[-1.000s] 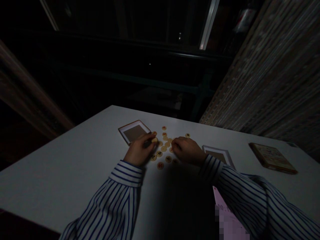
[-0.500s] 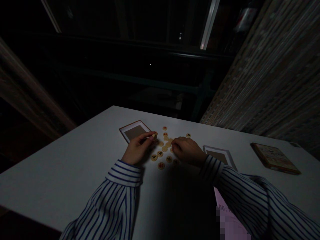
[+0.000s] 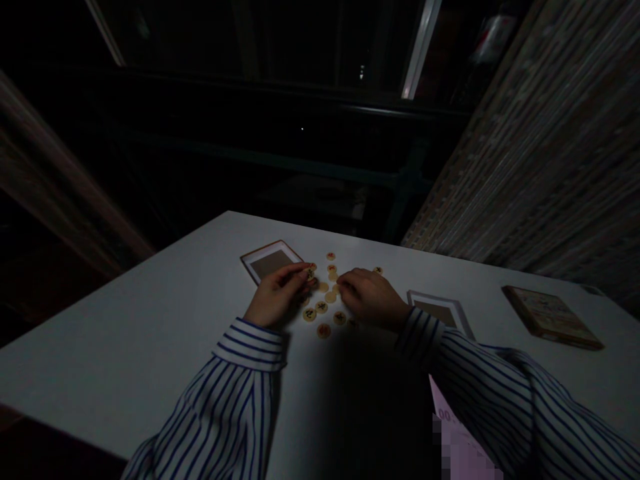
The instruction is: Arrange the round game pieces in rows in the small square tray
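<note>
Round Chinese chess pieces, pale wood with red or black characters, lie loosely on the white table [image 3: 190, 320]. My left hand [image 3: 274, 295] pinches a chess piece [image 3: 311, 274] between thumb and fingers, just left of the pile. Over the right side of the pile is my right hand [image 3: 374, 298], its fingers curled down among the pieces and pressed together. Whatever its fingertips hold is hidden. Nearest to me lies a red-marked piece [image 3: 324, 331], with a black-marked piece [image 3: 309, 315] behind it to the left. Several blank-looking pieces, such as one plain piece [image 3: 331, 297], lie between my hands.
A shallow open tray [image 3: 245, 261] rests behind my left hand. Another pale-rimmed tray [image 3: 463, 319] is partly behind my right forearm. Farther right lies a flat brown box [image 3: 553, 317]. A pink sheet [image 3: 457, 433] shows under my right sleeve. A curtain [image 3: 500, 167] hangs at the right.
My right hand has shifted slightly left and farther over the pile, covering pieces that showed before. My left hand stays in place with its chess piece, which has tilted to show its marked face.
</note>
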The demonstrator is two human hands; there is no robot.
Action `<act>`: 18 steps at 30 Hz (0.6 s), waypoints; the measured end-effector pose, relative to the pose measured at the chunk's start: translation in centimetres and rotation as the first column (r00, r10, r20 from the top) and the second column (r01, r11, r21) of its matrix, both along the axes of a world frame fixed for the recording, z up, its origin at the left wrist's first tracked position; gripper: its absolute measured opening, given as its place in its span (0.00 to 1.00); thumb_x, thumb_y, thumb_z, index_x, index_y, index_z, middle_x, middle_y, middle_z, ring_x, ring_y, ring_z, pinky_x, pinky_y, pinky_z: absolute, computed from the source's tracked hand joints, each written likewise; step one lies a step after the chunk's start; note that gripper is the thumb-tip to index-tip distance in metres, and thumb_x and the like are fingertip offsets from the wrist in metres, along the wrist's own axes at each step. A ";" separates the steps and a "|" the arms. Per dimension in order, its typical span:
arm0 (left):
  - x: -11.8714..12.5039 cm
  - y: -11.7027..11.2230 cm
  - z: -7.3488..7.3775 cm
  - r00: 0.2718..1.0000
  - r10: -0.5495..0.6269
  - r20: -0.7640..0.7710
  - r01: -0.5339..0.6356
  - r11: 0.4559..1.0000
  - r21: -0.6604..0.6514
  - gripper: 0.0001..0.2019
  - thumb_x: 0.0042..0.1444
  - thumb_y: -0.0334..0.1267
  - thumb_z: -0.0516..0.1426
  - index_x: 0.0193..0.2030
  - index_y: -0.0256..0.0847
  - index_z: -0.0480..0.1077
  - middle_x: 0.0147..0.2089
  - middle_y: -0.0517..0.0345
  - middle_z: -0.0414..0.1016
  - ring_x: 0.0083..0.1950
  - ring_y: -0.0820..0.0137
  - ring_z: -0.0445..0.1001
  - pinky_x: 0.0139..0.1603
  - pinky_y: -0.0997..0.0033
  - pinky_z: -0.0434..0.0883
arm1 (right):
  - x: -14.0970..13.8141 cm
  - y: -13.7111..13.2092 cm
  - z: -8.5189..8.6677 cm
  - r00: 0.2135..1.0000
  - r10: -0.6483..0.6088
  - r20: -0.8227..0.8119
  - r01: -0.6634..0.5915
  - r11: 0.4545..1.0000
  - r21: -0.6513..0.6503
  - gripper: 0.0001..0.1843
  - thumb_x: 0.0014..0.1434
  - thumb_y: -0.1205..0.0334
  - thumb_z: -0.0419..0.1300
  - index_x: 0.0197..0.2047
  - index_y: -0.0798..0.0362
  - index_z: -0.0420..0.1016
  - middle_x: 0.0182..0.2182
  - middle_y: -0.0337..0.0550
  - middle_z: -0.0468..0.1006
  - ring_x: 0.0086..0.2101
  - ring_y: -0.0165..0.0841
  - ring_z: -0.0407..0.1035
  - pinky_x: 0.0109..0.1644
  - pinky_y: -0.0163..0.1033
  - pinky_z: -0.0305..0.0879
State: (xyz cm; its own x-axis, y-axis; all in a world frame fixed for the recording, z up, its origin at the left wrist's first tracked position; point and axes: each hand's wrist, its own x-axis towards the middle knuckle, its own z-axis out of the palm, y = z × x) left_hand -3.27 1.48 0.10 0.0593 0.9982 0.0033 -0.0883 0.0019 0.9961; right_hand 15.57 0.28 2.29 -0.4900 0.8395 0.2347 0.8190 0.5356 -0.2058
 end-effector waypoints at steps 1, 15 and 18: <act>-0.1 0.1 -0.1 1.000 -0.003 0.009 0.003 1.000 -0.001 0.19 0.45 0.42 0.58 0.43 0.36 0.67 0.36 0.51 0.76 0.38 0.67 0.74 0.39 0.66 0.72 | -0.1 0.0 0.0 1.000 0.008 -0.001 -0.008 1.000 0.008 0.13 0.58 0.63 0.46 0.42 0.55 0.67 0.37 0.44 0.72 0.40 0.31 0.63 0.44 0.36 0.53; -1.1 0.6 -0.3 0.984 0.149 -0.098 -0.150 0.989 -0.008 0.15 0.45 0.38 0.57 0.41 0.35 0.69 0.32 0.53 0.76 0.33 0.69 0.74 0.33 0.71 0.71 | -0.2 0.2 -0.1 1.000 0.014 0.024 -0.015 1.000 0.016 0.14 0.58 0.61 0.45 0.42 0.53 0.68 0.38 0.44 0.72 0.39 0.32 0.63 0.41 0.37 0.53; -1.5 0.9 -0.8 0.965 0.138 -0.225 -0.130 0.990 0.051 0.19 0.43 0.42 0.59 0.42 0.35 0.70 0.35 0.52 0.76 0.34 0.67 0.74 0.33 0.70 0.70 | -0.1 0.2 -0.1 1.000 0.011 0.029 -0.012 1.000 0.011 0.13 0.58 0.61 0.45 0.41 0.54 0.68 0.37 0.43 0.72 0.38 0.31 0.63 0.40 0.36 0.53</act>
State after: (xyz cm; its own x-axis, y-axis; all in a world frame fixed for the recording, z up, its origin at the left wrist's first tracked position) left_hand -4.79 2.36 -0.67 -0.0714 0.9966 0.0410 0.1430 -0.0304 0.9892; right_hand 15.47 0.43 2.14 -0.5064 0.8312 0.2296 0.8183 0.5471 -0.1760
